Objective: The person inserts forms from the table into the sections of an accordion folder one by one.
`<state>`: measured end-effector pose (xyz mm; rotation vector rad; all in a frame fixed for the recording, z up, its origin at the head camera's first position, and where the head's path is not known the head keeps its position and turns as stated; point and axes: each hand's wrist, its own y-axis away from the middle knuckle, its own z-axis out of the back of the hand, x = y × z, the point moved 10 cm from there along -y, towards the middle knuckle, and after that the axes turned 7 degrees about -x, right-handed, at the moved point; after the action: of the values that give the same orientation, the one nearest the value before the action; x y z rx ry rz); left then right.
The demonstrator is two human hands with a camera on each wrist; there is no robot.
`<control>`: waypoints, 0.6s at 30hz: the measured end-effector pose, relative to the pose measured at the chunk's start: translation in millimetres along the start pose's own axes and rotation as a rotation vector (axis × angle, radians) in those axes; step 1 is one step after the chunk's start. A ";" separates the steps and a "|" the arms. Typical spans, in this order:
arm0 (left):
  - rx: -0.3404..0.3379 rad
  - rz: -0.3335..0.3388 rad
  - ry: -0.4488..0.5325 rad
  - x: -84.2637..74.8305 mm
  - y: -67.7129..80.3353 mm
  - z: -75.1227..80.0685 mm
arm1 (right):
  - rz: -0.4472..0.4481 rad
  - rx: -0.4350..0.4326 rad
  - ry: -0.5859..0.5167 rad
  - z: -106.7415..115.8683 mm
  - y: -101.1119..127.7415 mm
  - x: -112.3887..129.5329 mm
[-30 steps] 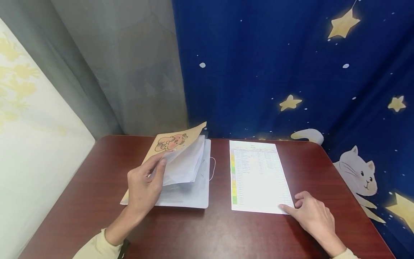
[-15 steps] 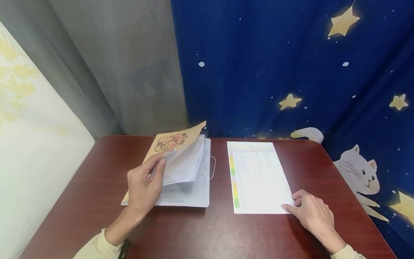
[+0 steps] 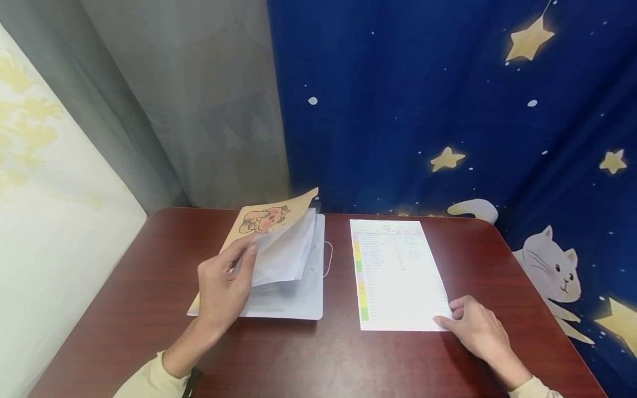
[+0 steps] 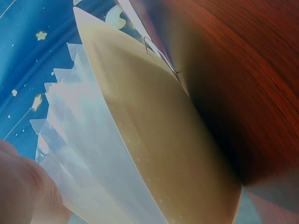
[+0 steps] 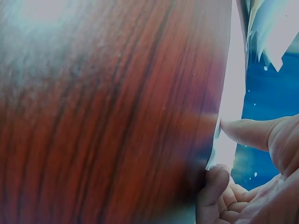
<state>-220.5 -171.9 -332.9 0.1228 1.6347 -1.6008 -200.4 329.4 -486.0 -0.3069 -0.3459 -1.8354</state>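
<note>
A folder [image 3: 293,303] with a tan cover [image 3: 266,209] bearing a cartoon pig lies at the left of the table. My left hand [image 3: 224,282] pinches its raised cover and inner leaves between thumb and fingers. In the left wrist view, clear leaves [image 4: 88,121] fan out with stepped tabs beside the tan cover. To the right lies a printed sheet of paper [image 3: 398,282] with a coloured strip down its left side. My right hand [image 3: 480,329] pinches its near right corner, the thumb on top. The right wrist view shows the sheet's edge [image 5: 233,98] at the fingertips.
Both items lie on a reddish-brown wooden table [image 3: 338,359]. A white elastic loop [image 3: 328,260] sticks out from the folder's right side. Behind the table hang a grey curtain [image 3: 214,110] and a blue star-patterned curtain [image 3: 378,110].
The sheet has turned slightly counterclockwise, its near edge shifting a little toward me. My right fingers have moved in against its corner. The left hand and folder look the same.
</note>
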 end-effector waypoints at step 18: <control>0.030 0.035 0.002 4.3 2.0 -2.1 | -0.011 0.049 -0.055 -3.4 -6.0 -2.7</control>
<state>-223.2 -171.7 -337.4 0.1678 1.6014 -1.5992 -205.5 332.2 -490.6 -0.3223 -0.4309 -1.8286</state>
